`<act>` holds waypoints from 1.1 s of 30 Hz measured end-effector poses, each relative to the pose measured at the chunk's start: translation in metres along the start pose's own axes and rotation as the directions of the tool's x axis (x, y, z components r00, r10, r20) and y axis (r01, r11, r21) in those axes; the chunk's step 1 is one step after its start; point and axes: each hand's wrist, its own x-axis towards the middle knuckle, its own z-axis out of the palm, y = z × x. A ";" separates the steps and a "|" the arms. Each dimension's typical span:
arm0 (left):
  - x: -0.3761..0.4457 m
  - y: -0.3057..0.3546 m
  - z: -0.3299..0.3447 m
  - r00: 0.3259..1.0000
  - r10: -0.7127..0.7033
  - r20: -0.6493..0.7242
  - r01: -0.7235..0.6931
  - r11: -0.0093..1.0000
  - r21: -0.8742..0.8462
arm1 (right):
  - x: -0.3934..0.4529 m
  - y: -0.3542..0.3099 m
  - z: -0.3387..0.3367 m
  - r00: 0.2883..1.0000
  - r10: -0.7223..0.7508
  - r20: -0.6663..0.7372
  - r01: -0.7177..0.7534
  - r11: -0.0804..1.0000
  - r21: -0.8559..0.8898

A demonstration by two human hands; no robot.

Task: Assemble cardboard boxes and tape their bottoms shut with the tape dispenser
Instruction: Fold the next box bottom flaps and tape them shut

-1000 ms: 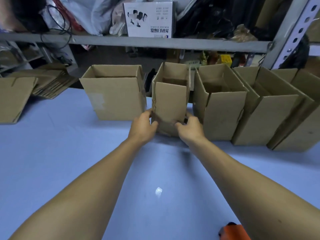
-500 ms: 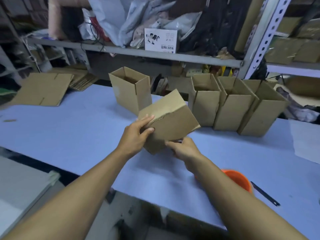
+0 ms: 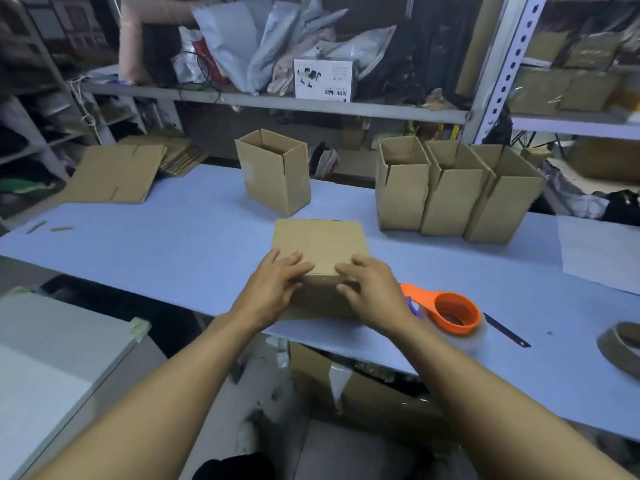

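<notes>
A brown cardboard box (image 3: 320, 242) lies on its side at the near edge of the blue table (image 3: 166, 244). My left hand (image 3: 275, 287) rests on its near top edge with fingers spread flat. Beside it, my right hand (image 3: 375, 292) presses the same edge, fingers slightly bent over the corner. An orange tape dispenser (image 3: 450, 311) with a clear tape roll lies on the table just right of my right hand, untouched.
An open upright box (image 3: 277, 181) stands behind the held one. Three more upright boxes (image 3: 450, 199) line up at the back right. Flat cardboard sheets (image 3: 114, 174) lie at the far left. A black cutter (image 3: 507, 330) and a brown tape roll (image 3: 620, 344) are at the right.
I have pulled the box out of the back row, tipped it over and laid it on its side near the table's front edge. Both hands now lie on top of it.
</notes>
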 end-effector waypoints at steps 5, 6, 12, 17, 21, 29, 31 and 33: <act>-0.011 -0.014 0.009 0.999 0.037 -0.010 -0.037 0.998 0.044 | -0.013 0.001 0.015 0.991 -0.083 -0.100 0.077 0.995 -0.059; -0.009 -0.013 0.010 0.997 0.077 -0.032 -0.074 0.994 0.080 | -0.011 0.000 0.015 0.988 -0.104 -0.117 0.095 0.992 -0.082; 0.004 0.005 0.024 0.969 0.169 -0.182 -0.159 0.985 0.066 | 0.003 -0.015 0.027 0.967 -0.214 -0.139 0.204 0.976 -0.081; 0.007 0.002 0.036 0.964 0.134 -0.232 -0.121 0.990 0.071 | 0.004 -0.007 0.030 0.963 -0.220 -0.155 0.207 0.974 -0.095; 0.005 -0.010 0.031 0.955 0.203 -0.214 -0.195 0.979 0.060 | 0.002 0.013 0.020 0.952 -0.271 -0.142 0.250 0.957 -0.148; -0.004 -0.008 0.030 0.930 0.270 -0.251 -0.243 0.961 0.133 | -0.003 0.015 0.016 0.939 -0.328 -0.102 0.298 0.925 -0.235; -0.008 -0.008 0.029 0.915 0.299 -0.270 -0.262 0.951 0.164 | -0.005 0.024 0.014 0.948 -0.307 -0.082 0.278 0.927 -0.250; -0.010 -0.005 0.029 0.911 0.308 -0.274 -0.270 0.948 0.166 | -0.007 0.032 0.015 0.959 -0.278 -0.057 0.255 0.933 -0.255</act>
